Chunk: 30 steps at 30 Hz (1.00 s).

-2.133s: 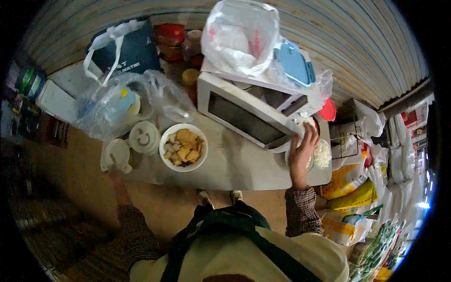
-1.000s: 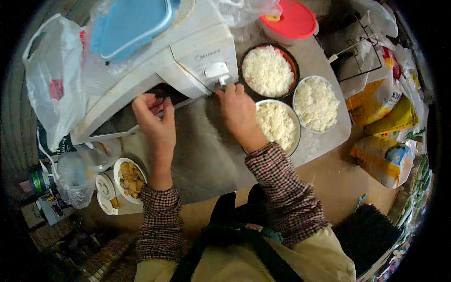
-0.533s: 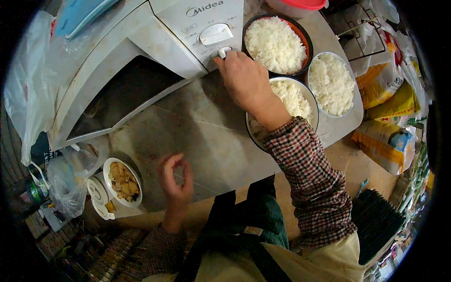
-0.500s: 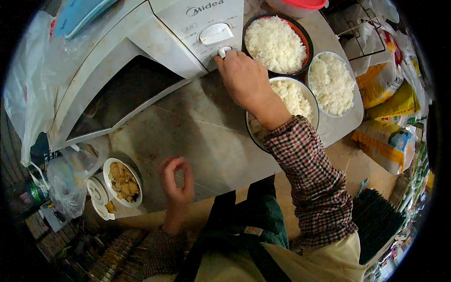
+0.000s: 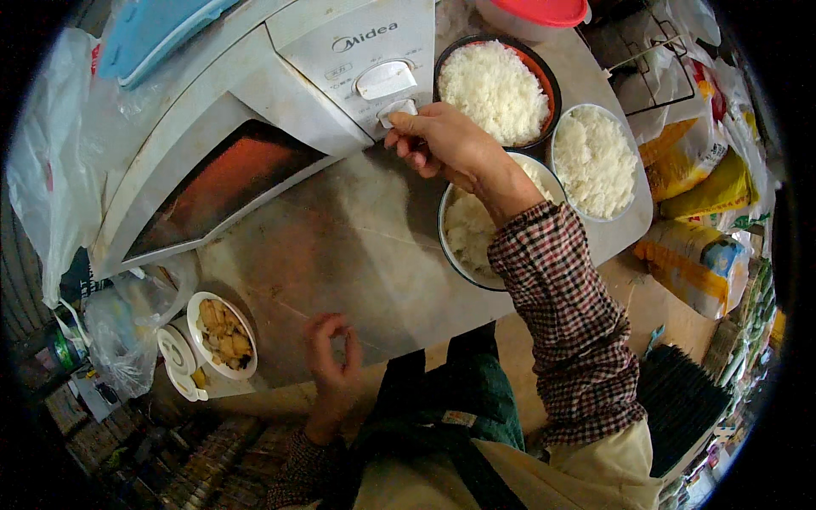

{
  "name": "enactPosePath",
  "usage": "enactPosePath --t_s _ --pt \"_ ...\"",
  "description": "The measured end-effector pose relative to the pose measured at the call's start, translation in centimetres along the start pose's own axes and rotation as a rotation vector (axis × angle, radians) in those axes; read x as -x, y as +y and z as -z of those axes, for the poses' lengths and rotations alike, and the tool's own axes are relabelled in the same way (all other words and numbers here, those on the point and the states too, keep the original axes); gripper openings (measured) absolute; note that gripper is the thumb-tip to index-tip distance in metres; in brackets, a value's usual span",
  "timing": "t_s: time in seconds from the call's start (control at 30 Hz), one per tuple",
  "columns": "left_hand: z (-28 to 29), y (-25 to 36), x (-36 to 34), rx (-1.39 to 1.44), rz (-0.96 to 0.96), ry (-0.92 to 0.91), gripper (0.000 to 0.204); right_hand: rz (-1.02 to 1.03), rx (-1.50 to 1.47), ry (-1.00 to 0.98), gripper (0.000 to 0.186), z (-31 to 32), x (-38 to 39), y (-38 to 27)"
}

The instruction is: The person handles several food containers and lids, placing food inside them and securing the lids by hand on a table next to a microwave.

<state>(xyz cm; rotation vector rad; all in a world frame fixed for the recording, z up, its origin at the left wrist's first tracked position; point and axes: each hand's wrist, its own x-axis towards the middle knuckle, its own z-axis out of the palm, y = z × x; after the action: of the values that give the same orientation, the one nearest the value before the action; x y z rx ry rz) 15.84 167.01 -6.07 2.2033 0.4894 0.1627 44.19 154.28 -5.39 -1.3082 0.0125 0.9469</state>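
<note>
A white microwave oven (image 5: 299,93) stands at the back left, its door closed and its window (image 5: 229,191) glowing reddish-orange. My right hand (image 5: 459,153) pinches the lower white knob (image 5: 397,112) on its panel between thumb and fingers. Just above that sits a second knob (image 5: 386,80), untouched. My right forearm crosses over a dark-rimmed bowl of rice (image 5: 472,238) and partly hides it. Near the table's front edge my left hand (image 5: 333,357) hovers with loosely curled fingers, a gap between thumb and fingertips, holding nothing.
More rice fills a black-and-red bowl (image 5: 495,93) and a white bowl (image 5: 595,161) at the right. A red-lidded container (image 5: 535,15) stands behind them. At the left front edge are a white dish of food pieces (image 5: 224,336), a white lid (image 5: 174,350) and plastic bags (image 5: 127,331).
The microwave window has gone from dark to glowing reddish-orange. My right hand has turned on the knob, and the knob's angle has changed. My left hand has shifted slightly right and down.
</note>
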Motion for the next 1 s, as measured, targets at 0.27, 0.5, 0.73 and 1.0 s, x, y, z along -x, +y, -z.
enactPosePath --t_s 0.27,0.5,0.73,1.0 --pt "-0.1 1.3 -0.2 0.004 -0.019 -0.014 0.028 -0.064 -0.155 -0.082 0.027 0.9 0.1 -0.1" --pt "0.2 2.3 0.8 0.026 0.037 0.054 0.028 -0.142 -0.257 -0.181 0.028 1.4 -0.2 -0.3" --pt "3.5 4.3 2.8 -0.156 -0.008 0.125 0.03 -0.19 -0.296 -0.126 0.026 0.9 -0.2 0.1" --pt "8.4 -2.0 11.9 -0.119 0.295 -0.058 0.029 0.096 -0.017 0.03 0.026 -4.7 3.7 3.7"
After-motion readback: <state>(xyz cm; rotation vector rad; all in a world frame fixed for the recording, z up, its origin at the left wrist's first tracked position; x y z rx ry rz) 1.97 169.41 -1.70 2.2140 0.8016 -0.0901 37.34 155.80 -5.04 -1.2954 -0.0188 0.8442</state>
